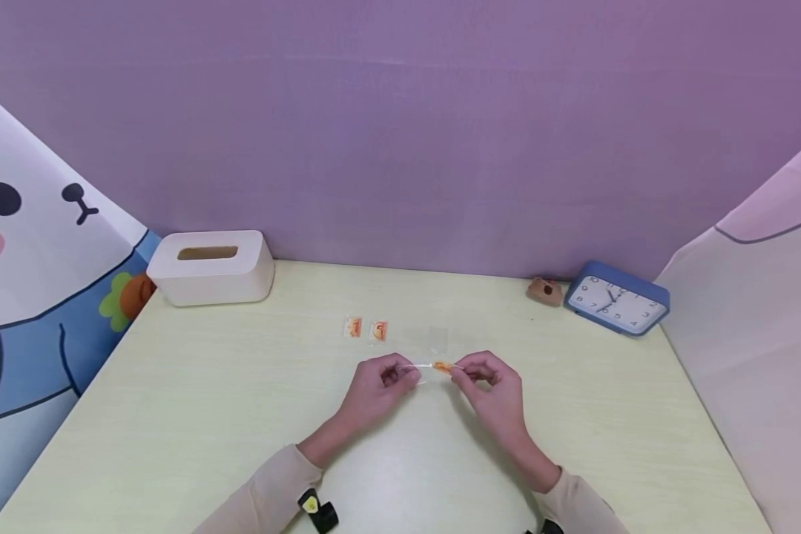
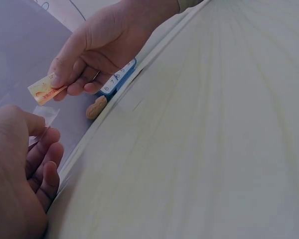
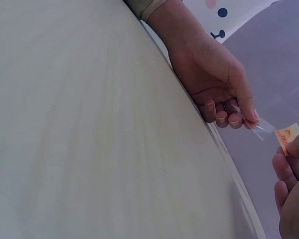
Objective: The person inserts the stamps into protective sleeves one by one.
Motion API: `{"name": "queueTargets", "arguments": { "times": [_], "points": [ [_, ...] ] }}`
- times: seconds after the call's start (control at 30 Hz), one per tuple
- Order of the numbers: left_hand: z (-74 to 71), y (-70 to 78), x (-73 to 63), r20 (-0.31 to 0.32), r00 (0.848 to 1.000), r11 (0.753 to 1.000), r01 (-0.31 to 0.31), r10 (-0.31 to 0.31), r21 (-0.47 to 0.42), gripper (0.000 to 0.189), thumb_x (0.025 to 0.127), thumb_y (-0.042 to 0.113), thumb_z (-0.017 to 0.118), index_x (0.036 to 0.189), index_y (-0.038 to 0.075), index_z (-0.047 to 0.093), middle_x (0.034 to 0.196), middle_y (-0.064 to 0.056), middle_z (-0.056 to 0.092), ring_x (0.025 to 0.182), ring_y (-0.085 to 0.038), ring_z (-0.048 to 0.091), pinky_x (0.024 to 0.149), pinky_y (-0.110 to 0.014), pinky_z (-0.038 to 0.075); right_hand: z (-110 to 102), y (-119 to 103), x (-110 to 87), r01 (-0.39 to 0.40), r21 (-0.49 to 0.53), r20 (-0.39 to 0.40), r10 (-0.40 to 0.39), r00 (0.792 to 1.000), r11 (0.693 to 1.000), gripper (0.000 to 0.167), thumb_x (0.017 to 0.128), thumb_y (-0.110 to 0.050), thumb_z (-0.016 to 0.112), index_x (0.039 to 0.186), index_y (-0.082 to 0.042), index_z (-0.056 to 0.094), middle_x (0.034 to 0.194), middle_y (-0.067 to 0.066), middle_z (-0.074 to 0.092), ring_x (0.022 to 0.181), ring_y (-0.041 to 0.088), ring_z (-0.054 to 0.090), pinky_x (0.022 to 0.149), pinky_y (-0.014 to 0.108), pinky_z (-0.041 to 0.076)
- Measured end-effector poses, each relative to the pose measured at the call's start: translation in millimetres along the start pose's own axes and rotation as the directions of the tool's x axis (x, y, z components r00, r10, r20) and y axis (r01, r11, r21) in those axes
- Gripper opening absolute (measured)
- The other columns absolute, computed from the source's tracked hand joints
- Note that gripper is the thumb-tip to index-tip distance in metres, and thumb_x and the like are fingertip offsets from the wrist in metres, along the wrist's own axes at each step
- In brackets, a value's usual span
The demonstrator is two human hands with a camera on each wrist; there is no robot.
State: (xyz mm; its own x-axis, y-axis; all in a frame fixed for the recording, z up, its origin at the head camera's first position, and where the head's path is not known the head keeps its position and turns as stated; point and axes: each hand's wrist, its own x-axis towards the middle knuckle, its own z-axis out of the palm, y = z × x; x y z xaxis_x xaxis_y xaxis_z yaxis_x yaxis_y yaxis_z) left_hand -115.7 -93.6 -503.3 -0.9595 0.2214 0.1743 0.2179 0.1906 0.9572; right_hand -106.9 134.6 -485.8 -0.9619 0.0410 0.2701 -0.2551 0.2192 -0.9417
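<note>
My left hand pinches a small clear plastic bag between thumb and forefinger, just above the table. Facing it, my right hand holds a small orange and yellow printed card by one end. In the right wrist view the card's free edge is right at the bag's edge. Beyond the hands lie two small orange-printed cards in clear bags, a left one and a right one. Another clear bag lies flat to their right, with no print showing in it.
A white tissue box stands at the back left of the pale table. At the back right are a blue clock and a small brown object. A purple backdrop rises behind the far edge.
</note>
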Motion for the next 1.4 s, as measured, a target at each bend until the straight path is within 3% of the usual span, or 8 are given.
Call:
{"name": "queueTargets", "arguments": {
  "times": [0.33, 0.8, 1.07, 1.4],
  "points": [
    [0.7, -1.9, -0.7, 0.006, 1.0, 1.0, -0.024, 0.024, 0.009, 0.008, 0.102, 0.011, 0.081, 0.1, 0.003, 0.082, 0.078, -0.002, 0.069, 0.067, -0.009, 0.053, 0.064, -0.02, 0.046, 2.5, 0.6, 0.9, -0.071, 0.016, 0.012, 0.071, 0.997, 0.997, 0.01, 0.094, 0.007, 0.084, 0.099, 0.002, 0.077, 0.087, 0.013, 0.08, 0.078, 0.009, 0.073, 0.074, 0.019, 0.058],
    [0.4, -3.8, -1.4, -0.008, 0.999, 0.998, -0.048, 0.049, 0.033, 0.007, 0.103, 0.012, 0.081, 0.103, 0.006, 0.083, 0.084, -0.002, 0.073, 0.07, -0.009, 0.055, 0.066, -0.021, 0.047, 4.4, 6.1, 0.3, -0.081, -0.041, 0.032, 0.083, 0.996, 0.996, 0.013, 0.093, 0.005, 0.086, 0.099, -0.003, 0.078, 0.09, 0.008, 0.08, 0.08, 0.01, 0.072, 0.076, 0.019, 0.058],
    [0.1, -3.2, -1.2, -0.02, 0.997, 0.996, -0.075, 0.075, 0.038, 0.004, 0.103, 0.009, 0.08, 0.102, 0.007, 0.083, 0.083, -0.002, 0.073, 0.069, -0.009, 0.054, 0.065, -0.021, 0.047, 4.0, 7.0, -0.1, -0.05, -0.064, 0.065, 0.054, 0.996, 0.997, 0.014, 0.093, 0.006, 0.086, 0.099, -0.005, 0.079, 0.089, 0.006, 0.078, 0.078, 0.01, 0.07, 0.073, 0.019, 0.057],
    [-0.5, -0.5, -1.6, -0.016, 0.999, 0.998, -0.042, 0.043, 0.039, 0.007, 0.103, 0.012, 0.081, 0.103, 0.005, 0.083, 0.08, 0.0, 0.069, 0.067, -0.009, 0.053, 0.063, -0.02, 0.045, 2.5, 9.2, -1.5, 0.054, -0.088, 0.111, -0.044, 0.993, 0.995, 0.013, 0.091, 0.007, 0.086, 0.096, -0.004, 0.08, 0.087, 0.003, 0.079, 0.079, 0.008, 0.068, 0.074, 0.02, 0.056]
  ]
}}
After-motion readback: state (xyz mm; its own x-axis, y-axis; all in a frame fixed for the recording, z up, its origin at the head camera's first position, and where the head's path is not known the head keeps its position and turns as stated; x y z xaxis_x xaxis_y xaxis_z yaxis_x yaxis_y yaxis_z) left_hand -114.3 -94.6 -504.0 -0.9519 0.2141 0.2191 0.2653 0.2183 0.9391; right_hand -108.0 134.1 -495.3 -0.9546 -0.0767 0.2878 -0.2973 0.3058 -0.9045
